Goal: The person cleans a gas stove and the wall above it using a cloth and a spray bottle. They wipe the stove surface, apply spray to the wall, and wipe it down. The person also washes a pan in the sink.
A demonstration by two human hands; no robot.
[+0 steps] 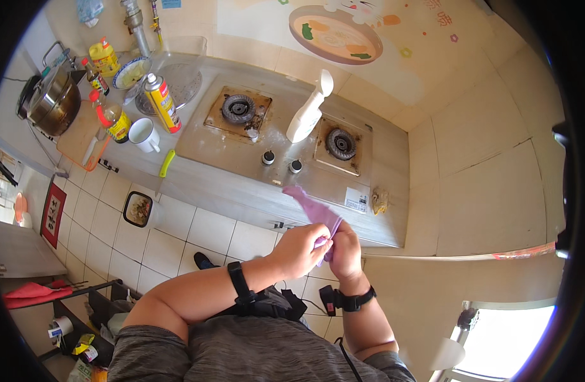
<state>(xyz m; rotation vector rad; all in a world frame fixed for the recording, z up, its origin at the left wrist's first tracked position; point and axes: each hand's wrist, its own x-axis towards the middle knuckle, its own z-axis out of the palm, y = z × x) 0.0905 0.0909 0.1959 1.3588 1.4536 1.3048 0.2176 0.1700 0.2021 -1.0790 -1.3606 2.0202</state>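
Note:
Both of my hands grip a purple cloth (316,207) in front of the counter's edge. My left hand (302,249) pinches its lower part from the left, and my right hand (346,250) closes around its right side. One end of the cloth points up and left towards the stove knobs. Beyond it lies a two-burner gas stove (287,157), its burner surrounds stained brown. A white spray bottle (305,117) stands between the left burner (238,109) and the right burner (340,143).
Left of the stove are a yellow spray can (163,105), a white mug (144,135), a sauce bottle (112,118), a green-handled knife (167,163) near the edge and a cutting board (70,143). A waste bin (138,209) stands on the floor; a wall bounds the right.

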